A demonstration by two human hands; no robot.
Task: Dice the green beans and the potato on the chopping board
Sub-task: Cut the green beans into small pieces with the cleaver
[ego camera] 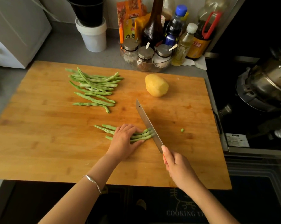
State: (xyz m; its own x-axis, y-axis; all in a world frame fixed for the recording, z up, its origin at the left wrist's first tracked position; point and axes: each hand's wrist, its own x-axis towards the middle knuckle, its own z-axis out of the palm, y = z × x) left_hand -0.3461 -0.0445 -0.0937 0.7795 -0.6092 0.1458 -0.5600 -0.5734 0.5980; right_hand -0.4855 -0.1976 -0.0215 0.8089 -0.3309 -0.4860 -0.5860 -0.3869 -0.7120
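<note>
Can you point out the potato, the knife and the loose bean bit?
potato [156, 85]: head view, middle of its body.
knife [147, 121]: head view, flat of blade.
bean bit [182, 130]: head view, its middle.

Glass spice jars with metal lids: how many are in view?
3, side by side in the clear round holder behind the wooden chopping board: left jar, middle jar, right jar. More may hide behind them.
</note>
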